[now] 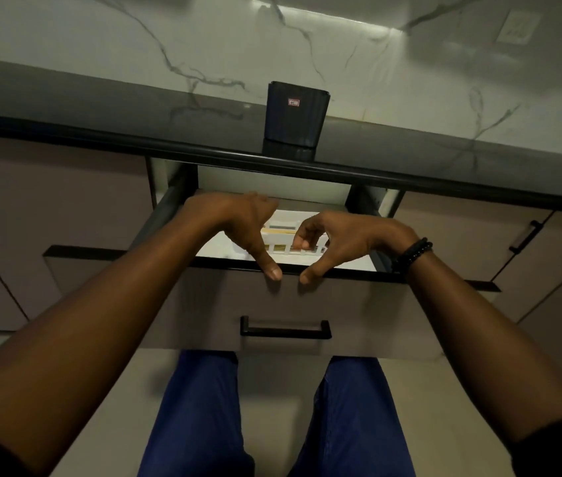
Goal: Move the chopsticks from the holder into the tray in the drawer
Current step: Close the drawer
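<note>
White tray (281, 247) sits in the open drawer (283, 304), chopsticks (279, 231) lying in it between the two hands. Left hand (238, 222) reaches in, thumb on the drawer's front edge; whether its fingers grip anything, can't tell. Right hand (338, 242) fingers curl loosely over the tray, thumb also on the edge. Dark holder (295, 115) stands on the surface beyond the fingers.

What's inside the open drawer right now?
In the drawer sits a white tray holding pale chopsticks. Both hands, left hand and right hand, reach in and cover much of it, so a count is not possible.
</note>
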